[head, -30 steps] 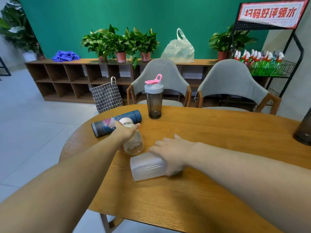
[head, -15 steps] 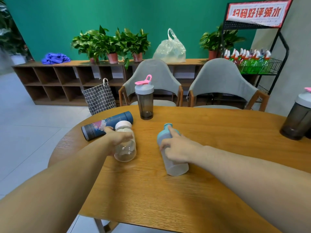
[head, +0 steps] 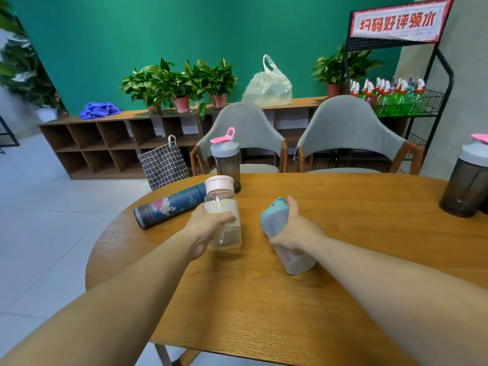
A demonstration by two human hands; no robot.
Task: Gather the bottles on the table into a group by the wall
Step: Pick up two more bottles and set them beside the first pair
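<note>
- Left hand (head: 208, 228) wrapped around clear plastic bottle with pale pink lid and cream band (head: 222, 212), fingers closed over the band, bottle upright, base at or just above round wooden table (head: 264, 313); contact with the tabletop not clear.
- Right hand (head: 295, 228) clasped around frosted bottle with teal lid (head: 286, 233), thumb on the near side, fingers curled over the far side; bottle tilted, lid leaning left toward the clear bottle, base toward the near table edge.
- Near each other, apart: clear bottle and frosted bottle, side by side at mid-table.
- Lying on its side just left of the clear bottle: dark blue cylindrical flask with pink floral print (head: 169, 208), one end toward the table's left edge, other end hidden behind the clear bottle.
- Standing upright just behind the clear bottle, at the table's far edge: smoky grey shaker bottle with grey lid and pink flip cap (head: 226, 161).
- Well to the right of the clear bottle, at the frame's right edge: second smoky grey shaker with pink cap (head: 467, 186), upright, partly cut off.
- Beyond the table: two grey upholstered chairs (head: 348, 133) and green wall (head: 184, 35).
</note>
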